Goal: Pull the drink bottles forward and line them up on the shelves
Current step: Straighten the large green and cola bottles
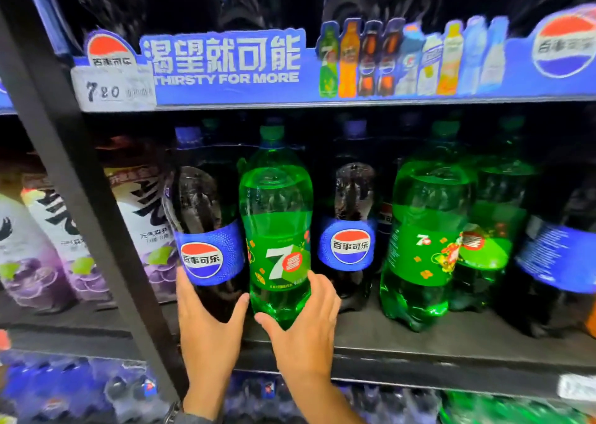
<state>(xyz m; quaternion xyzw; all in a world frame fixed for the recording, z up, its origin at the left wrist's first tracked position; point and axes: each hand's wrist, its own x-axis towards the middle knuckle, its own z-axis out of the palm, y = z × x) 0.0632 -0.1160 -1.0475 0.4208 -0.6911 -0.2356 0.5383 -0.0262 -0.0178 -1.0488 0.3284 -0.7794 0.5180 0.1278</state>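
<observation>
On the middle shelf (419,343), my left hand (206,333) grips the base of a large dark cola bottle (206,217) with a blue label, near the black upright. My right hand (303,330) grips the bottom of a green 7-Up bottle (277,227) right beside it; both stand at the shelf's front. Farther back stands another cola bottle (351,227). To the right a second green bottle (425,240) stands forward, with a third green bottle (493,230) behind it and a cola bottle (561,246) at the right edge.
A black upright post (87,204) divides this bay from purple-and-white drink bottles (42,249) on the left. A blue promo strip (290,66) with a price tag fronts the shelf above. Shrink-wrapped bottles (96,391) fill the shelf below.
</observation>
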